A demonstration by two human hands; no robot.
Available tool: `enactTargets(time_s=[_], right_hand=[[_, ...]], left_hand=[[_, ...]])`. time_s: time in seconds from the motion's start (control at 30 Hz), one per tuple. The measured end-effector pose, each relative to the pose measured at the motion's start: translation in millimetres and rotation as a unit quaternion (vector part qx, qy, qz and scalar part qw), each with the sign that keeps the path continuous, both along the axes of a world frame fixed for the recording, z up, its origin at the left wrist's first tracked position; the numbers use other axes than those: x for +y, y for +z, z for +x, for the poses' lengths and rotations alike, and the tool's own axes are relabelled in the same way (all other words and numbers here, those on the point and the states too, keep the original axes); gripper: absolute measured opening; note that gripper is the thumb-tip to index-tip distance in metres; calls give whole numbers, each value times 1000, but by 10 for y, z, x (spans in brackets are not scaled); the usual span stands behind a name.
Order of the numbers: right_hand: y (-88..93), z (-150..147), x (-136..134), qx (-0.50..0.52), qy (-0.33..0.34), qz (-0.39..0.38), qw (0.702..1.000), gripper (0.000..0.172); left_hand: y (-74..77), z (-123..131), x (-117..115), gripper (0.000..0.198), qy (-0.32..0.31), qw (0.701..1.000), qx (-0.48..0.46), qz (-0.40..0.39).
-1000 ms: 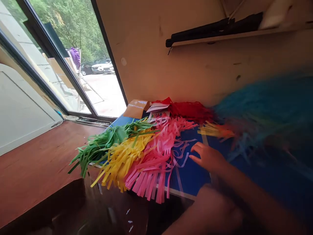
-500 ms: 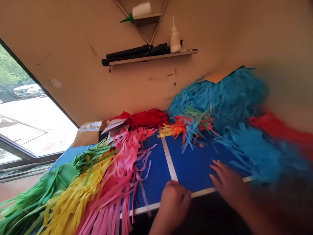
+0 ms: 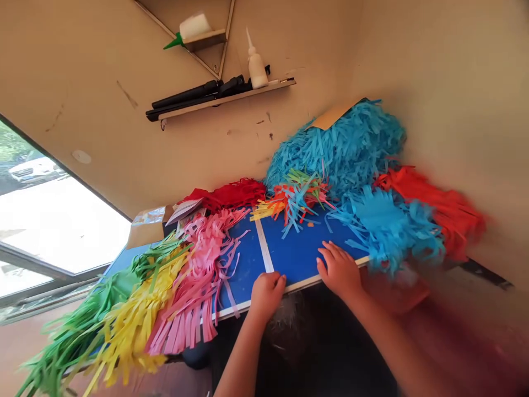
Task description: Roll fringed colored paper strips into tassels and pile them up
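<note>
The left hand rests with its fingers loosely curled and the right hand with its fingers spread, both holding nothing, on the white-edged blue board between the pink paper fringe and blue paper fringe.

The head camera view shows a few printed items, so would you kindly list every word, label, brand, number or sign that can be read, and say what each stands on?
No text can be read in this view.
Printed paper sheets: markings too small to read.
Printed piece of cardboard: too blurred to read.
White squeeze bottle: no legible label.
Parked white car: no plate or badge legible.
</note>
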State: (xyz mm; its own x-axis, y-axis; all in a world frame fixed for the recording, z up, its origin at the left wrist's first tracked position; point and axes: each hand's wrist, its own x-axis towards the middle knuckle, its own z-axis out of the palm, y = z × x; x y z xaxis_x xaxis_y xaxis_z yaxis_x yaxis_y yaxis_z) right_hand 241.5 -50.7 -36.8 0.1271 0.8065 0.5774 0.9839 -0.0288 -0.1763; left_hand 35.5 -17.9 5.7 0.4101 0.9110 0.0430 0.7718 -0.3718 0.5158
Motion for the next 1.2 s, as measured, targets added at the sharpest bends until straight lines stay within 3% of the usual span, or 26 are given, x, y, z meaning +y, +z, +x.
enactTargets(time_s=[0.23, 0.4, 0.53, 0.6, 0.7, 0.77, 0.83, 0.93, 1.0, 1.03, 1.13, 1.2], right_hand=[[-88, 14, 41, 8, -5, 18, 1000, 31], [-140, 28, 26, -7, 6, 22, 1000, 35], [-64, 73, 51, -46, -4, -43, 998, 36], [67, 84, 249, -54, 30, -90, 994, 33], [384, -70, 864, -30, 180, -81, 980, 28], [626, -336, 1359, -2, 272, -56, 961, 26], [817, -683, 1755, 4, 307, -65, 950, 27], [927, -1137, 1991, 19, 362, -105, 926, 26], [915, -1283, 1934, 39, 397, -128, 908, 25], [899, -1300, 1864, 49, 414, -133, 899, 25], [826, -1184, 1581, 69, 423, -143, 892, 24], [746, -1028, 1363, 86, 405, -140, 899, 22]], left_hand=[[-51, -1, 2, 37, 8, 1000, -2, 10], [-72, -43, -7, 38, -23, 999, -29, -10], [-57, -95, -19, 37, -58, 995, -69, -36], [-58, -118, -25, 35, -62, 993, -90, -41], [-95, -125, -30, 28, -54, 991, -117, -38], [-130, -109, -32, 23, -47, 991, -117, -46], [-149, -89, -37, 22, -48, 991, -110, -62], [-140, -94, -35, 23, -74, 983, -150, -77], [-135, -121, -13, 11, -62, 949, -284, -122], [-139, -136, 1, 6, -28, 908, -385, -164], [-159, -167, 40, 30, 67, 730, -638, -234], [-165, -176, 57, 40, 81, 665, -709, -222]])
